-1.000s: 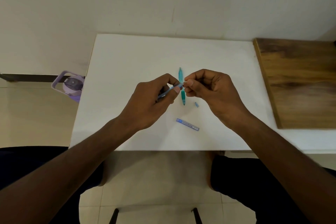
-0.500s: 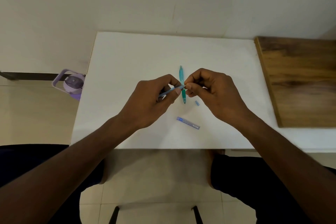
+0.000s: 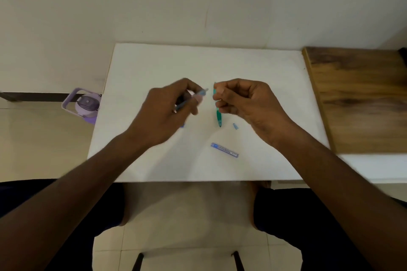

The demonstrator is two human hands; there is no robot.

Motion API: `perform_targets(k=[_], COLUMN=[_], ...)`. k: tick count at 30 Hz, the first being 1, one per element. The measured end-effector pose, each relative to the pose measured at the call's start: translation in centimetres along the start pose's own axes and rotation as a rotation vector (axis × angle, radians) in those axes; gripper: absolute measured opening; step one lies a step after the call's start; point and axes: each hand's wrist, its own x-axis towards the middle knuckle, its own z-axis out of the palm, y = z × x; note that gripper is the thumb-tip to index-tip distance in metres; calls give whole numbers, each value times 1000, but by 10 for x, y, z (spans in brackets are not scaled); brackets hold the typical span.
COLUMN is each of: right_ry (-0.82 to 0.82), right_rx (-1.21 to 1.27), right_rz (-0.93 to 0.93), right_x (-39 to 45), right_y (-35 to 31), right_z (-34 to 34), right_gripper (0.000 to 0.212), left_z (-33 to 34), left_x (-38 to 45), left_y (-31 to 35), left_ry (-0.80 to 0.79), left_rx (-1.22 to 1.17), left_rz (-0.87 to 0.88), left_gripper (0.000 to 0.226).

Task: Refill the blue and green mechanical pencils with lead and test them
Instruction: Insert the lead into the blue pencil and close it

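My left hand (image 3: 167,112) is closed around the blue mechanical pencil (image 3: 202,93), which slants up to the right with its end poking past my fingers; hand and pencil are blurred. The green mechanical pencil (image 3: 218,116) lies on the white table (image 3: 154,61), pointing towards me. My right hand (image 3: 244,103) hovers just right of its far end with thumb and fingers pinched together; nothing shows between the fingertips. A small blue cap (image 3: 235,126) lies right of the green pencil's tip. The blue lead case (image 3: 224,150) lies nearer to me.
A wooden board (image 3: 361,99) covers the table's right end. A purple water bottle (image 3: 87,105) stands on the floor left of the table. A small blue bit (image 3: 182,125) peeks out under my left hand. My knees are below the table's front edge.
My hands have drawn apart: the left hand moved left with the blue pencil, and the right hand pulled slightly right. The green pencil, the cap and the lead case stayed put.
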Motion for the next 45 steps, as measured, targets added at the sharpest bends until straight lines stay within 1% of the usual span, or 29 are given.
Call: perform_targets(k=[2, 3, 4, 7, 11, 15, 17, 18, 20, 22, 23, 24, 26, 27, 29, 33, 35, 37, 38, 40, 42, 43, 45], right_ry=[99, 109, 90, -41, -193, -237, -235, -198, -60, 38, 57, 58, 26, 7, -18, -68, -87, -77, -47, 35, 58, 65, 84], right_rx=[-357, -530, -653, -844, -1018, -1053, -1093, -1112, -1122, -1172, -1225, -1271, -1323, -1334, -1328, -1332, -1349, -1270, -1162, -804, -385, -234, -82], right_rz=[-113, -173, -220, -271, -193, -138, -142, -153, -164, -116, -73, -20, 102, 158, 225, 189, 179, 152, 120, 67, 28, 6, -31], right_x=[6, 6, 6, 6, 12, 17, 21, 23, 29, 33, 33, 33, 30, 27, 23, 18, 18, 21, 22, 22, 19, 18, 16], right_y=[3, 5, 7, 15, 20, 26, 26, 25, 21, 16, 14, 14, 15, 16, 18, 21, 24, 22, 19, 10, -1, -4, -7], right_z=[4, 7, 12, 39, 74, 81, 75, 68, 46, 23, 13, 5, -4, -5, -3, 5, 5, 2, 1, 1, 7, 11, 17], right_gripper=[12, 12, 13, 17, 29, 37, 34, 29, 15, 8, 5, 5, 18, 23, 27, 19, 18, 18, 16, 7, 8, 10, 15], left_z=[-13, -18, -22, -28, -28, -30, -32, -32, -32, -32, -31, -31, -29, -28, -26, -21, -19, -16, -14, -9, -4, -2, 1], left_x=[2, 2, 2, 1, 0, 1, -1, -1, -2, -3, -3, -3, -2, -1, 0, 3, 3, 2, 1, 1, -1, -1, -2], left_y=[-8, -11, -14, -16, -13, -11, -12, -12, -10, -10, -10, -10, -10, -10, -9, -10, -11, -12, -12, -14, -16, -17, -19], left_ry=[88, 123, 147, 169, 123, 126, 124, 116, 97, 89, 87, 85, 79, 76, 68, 51, 32, 3, -12, -39, -50, -48, -44], left_rx=[7, -14, -46, -109, -130, -153, -165, -175, -198, -206, -199, -191, -186, -184, -174, -153, -146, -123, -108, -76, -49, -40, -40], left_rz=[-52, -76, -105, -181, -209, -219, -231, -239, -251, -257, -254, -253, -264, -277, -310, -374, -388, -381, -373, -346, -306, -282, -241], left_gripper=[20, 22, 23, 22, 22, 21, 20, 19, 18, 19, 20, 21, 23, 24, 25, 22, 22, 23, 23, 21, 17, 15, 10])
